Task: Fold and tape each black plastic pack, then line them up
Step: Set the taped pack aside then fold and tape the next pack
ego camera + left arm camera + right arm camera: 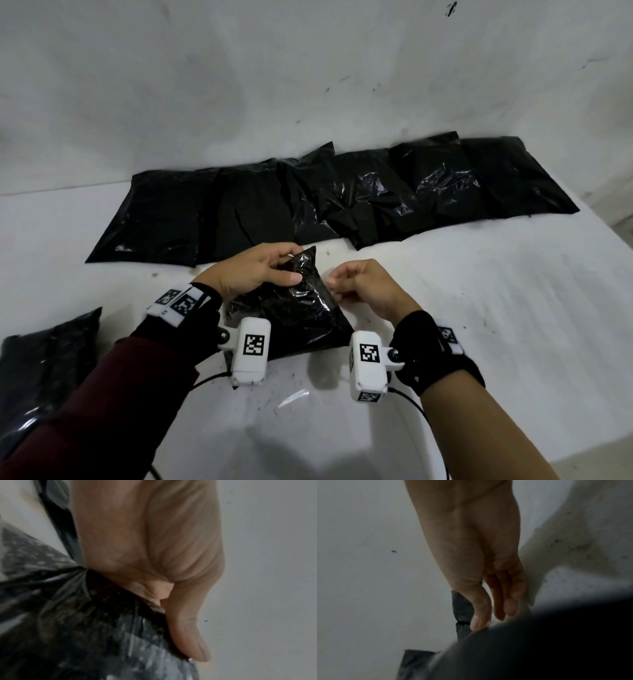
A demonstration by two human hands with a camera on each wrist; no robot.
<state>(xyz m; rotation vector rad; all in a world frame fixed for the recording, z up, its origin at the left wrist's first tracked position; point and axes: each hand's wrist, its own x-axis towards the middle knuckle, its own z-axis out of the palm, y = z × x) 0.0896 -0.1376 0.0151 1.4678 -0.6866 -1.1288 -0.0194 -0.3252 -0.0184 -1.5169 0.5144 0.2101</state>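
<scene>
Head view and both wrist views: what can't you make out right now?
- Tape: none identifiable; the right hand has curled fingers hiding whatever it pinches beside the pack.
- Left hand: its fingertips are hidden behind the pack's folded top; the left wrist view is blurred.
- Pack at the left edge: cut off by the frame.
- Right wrist view: dark and blurred.

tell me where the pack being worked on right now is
In the head view the pack lies on the white table at centre, just in front of the row of packs, with the left hand gripping its top and the right hand beside it.
</scene>
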